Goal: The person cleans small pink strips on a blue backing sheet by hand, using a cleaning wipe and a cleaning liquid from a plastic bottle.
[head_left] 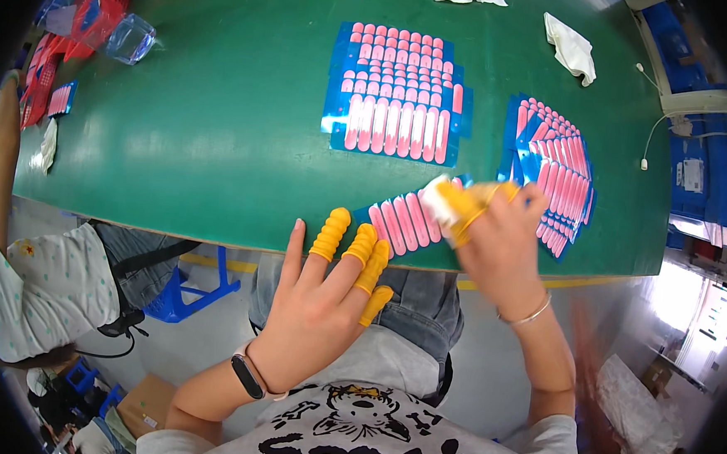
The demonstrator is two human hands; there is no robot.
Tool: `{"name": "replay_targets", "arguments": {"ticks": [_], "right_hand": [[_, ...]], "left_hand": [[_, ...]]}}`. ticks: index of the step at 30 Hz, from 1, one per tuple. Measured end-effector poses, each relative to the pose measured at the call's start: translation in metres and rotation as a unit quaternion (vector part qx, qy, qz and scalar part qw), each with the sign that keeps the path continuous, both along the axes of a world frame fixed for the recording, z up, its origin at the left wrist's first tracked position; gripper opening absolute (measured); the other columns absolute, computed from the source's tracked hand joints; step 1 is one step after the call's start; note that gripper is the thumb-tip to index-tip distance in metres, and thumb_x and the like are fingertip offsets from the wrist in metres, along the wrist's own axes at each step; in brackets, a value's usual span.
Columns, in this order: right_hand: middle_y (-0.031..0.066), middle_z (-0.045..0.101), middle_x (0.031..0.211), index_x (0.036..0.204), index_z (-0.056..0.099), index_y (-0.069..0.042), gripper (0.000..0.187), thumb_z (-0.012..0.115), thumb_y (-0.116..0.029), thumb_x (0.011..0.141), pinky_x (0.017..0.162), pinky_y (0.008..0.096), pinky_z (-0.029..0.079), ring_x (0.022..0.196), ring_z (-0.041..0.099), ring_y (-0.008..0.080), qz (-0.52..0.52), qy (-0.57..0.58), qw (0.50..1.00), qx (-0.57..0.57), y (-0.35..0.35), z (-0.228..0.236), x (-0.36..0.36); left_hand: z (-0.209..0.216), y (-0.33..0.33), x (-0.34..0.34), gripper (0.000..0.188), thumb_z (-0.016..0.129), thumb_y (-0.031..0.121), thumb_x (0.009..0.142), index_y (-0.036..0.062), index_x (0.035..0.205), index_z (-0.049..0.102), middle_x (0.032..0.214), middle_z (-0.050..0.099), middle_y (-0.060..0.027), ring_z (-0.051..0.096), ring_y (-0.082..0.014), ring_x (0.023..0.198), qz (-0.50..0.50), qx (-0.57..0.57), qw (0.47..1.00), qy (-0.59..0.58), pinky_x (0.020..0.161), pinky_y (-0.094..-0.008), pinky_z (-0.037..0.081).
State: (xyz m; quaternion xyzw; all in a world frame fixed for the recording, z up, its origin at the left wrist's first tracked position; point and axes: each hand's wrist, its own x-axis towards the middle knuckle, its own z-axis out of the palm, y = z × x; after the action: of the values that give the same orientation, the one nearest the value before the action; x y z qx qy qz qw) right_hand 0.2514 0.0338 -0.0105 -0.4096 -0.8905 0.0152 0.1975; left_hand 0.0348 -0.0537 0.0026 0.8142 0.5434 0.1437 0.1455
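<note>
A blue sheet with long pink rounded strips (400, 226) lies slanted at the table's near edge. My left hand (318, 287) rests with fingers stretched and apart, the fingertips at the sheet's left end. Yellow ribbed finger covers sit on several of its fingers. Above the sheet's right end, my right hand (500, 239), also in yellow finger covers, is closed on a white cloth (438, 200). The cloth and fingertips are blurred by motion, and they hide that end of the sheet.
Similar sheets (397, 129) lie arranged mid-table, with a loose fanned pile (562, 185) to the right. White cloths (570, 46) lie farther back on the green table (211, 134). Red baskets and a clear plastic box (131, 40) stand far left, near another person (51, 291).
</note>
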Motion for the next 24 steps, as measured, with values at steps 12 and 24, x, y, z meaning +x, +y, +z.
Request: {"name": "replay_targets", "arguments": {"ticks": [12,24], "right_hand": [[0.0013,0.054,0.084,0.091,0.071,-0.014,0.016,0.066,-0.018,0.077,0.086,0.0495,0.033,0.084,0.055,0.0203,0.078,-0.004,0.997,0.013,0.008,0.004,-0.004],[0.0020,0.060,0.091,0.087,0.072,-0.011,0.015,0.074,-0.016,0.074,0.087,0.0493,0.034,0.088,0.056,0.0217,0.166,0.032,0.976,-0.137,-0.014,0.003,-0.004]], "left_hand": [[0.000,-0.001,-0.002,0.044,0.075,0.021,0.080,0.0009,0.118,0.068,0.124,0.060,-0.0134,0.049,-0.0396,0.129,-0.010,-0.006,1.000,0.011,0.111,-0.0616,0.031],[-0.004,-0.004,-0.001,0.046,0.074,0.021,0.081,0.0020,0.121,0.067,0.126,0.060,-0.0126,0.049,-0.0382,0.128,-0.004,-0.009,1.000,0.005,0.111,-0.0606,0.032]]}}
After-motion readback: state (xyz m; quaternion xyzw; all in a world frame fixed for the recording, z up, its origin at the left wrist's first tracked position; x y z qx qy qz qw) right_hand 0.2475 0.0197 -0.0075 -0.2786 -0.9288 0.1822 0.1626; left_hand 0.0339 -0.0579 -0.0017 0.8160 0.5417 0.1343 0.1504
